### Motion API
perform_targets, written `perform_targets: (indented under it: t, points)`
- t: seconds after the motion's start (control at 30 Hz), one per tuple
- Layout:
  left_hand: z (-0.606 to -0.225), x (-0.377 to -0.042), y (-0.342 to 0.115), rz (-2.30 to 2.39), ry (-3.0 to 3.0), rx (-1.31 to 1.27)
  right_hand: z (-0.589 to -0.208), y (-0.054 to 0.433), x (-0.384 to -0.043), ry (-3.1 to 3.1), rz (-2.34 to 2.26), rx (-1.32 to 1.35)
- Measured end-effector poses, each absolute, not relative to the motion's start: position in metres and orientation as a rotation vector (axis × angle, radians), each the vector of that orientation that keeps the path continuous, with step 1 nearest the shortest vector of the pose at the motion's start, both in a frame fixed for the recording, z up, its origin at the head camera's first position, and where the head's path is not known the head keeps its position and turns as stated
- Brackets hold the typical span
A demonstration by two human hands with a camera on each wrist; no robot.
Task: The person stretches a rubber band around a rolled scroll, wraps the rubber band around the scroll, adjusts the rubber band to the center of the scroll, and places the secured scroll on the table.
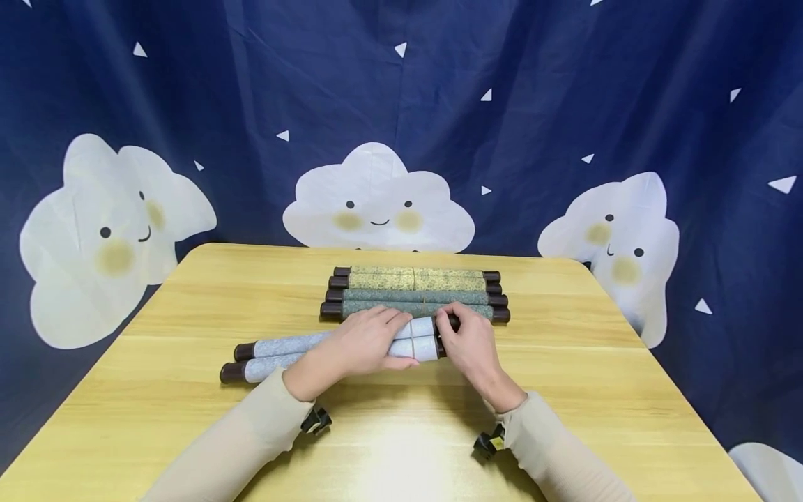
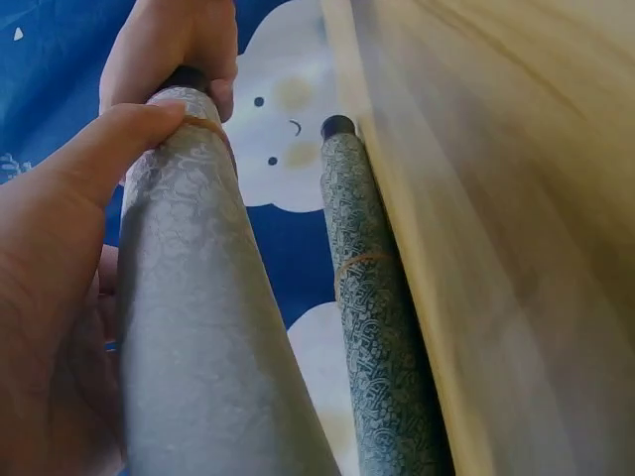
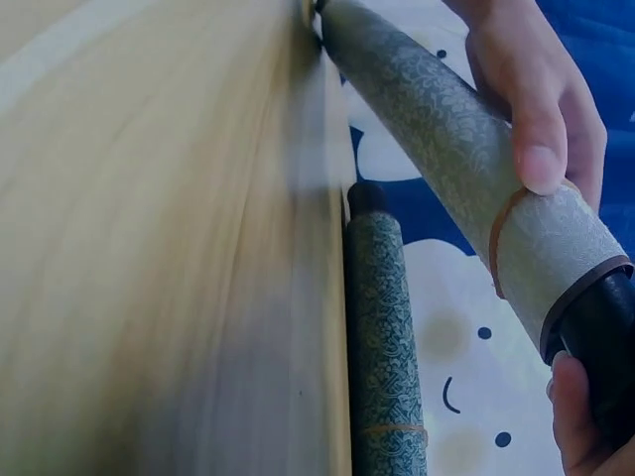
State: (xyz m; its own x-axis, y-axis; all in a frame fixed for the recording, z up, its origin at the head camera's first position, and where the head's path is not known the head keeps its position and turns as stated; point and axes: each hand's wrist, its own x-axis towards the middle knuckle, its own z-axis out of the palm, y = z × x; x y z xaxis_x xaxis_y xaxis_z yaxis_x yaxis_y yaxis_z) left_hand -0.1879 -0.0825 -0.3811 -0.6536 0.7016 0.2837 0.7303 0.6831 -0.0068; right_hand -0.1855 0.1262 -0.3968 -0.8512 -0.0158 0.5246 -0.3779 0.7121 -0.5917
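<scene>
A pair of pale grey-blue patterned scrolls (image 1: 282, 346) lies side by side with dark end knobs. They tilt, their right ends raised off the table and their left ends low near it. My left hand (image 1: 366, 341) grips them from above near the right end, thumb on the near side. Close by that thumb, a thin rubber band (image 3: 503, 238) goes round the scrolls. My right hand (image 1: 469, 345) holds the dark knobs (image 3: 600, 332) at the right end, with thumb and fingers around them. Part of the right hand is out of frame in its own wrist view.
Behind the hands lie two dark green scrolls (image 1: 376, 307), also banded, and past them two yellow patterned scrolls (image 1: 383, 280) with a band. All rest on a wooden table (image 1: 564, 418); a blue curtain (image 1: 251, 84) with clouds hangs behind its far edge.
</scene>
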Motion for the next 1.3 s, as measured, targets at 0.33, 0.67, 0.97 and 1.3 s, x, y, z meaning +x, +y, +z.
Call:
perform_targets:
  t: [0.33, 0.67, 0.97, 1.3]
  points:
    - [-0.379, -0.19, -0.089, -0.191, -2.723, -1.132, -0.395, 0.127, -0.186, -2.425, 0.993, 0.297]
    - [-0.386, -0.184, -0.08, -0.233, -2.661, -1.234, -0.396, 0.122, -0.181, -2.404, 0.976, 0.339]
    - [-0.383, -0.187, -0.083, -0.202, -2.671, -1.173, -0.393, 0.132, -0.187, -2.397, 0.977, 0.318]
    - [-0.384, -0.193, -0.087, -0.167, -2.656, -1.125, -0.389, 0.14, -0.19, -2.411, 0.994, 0.27]
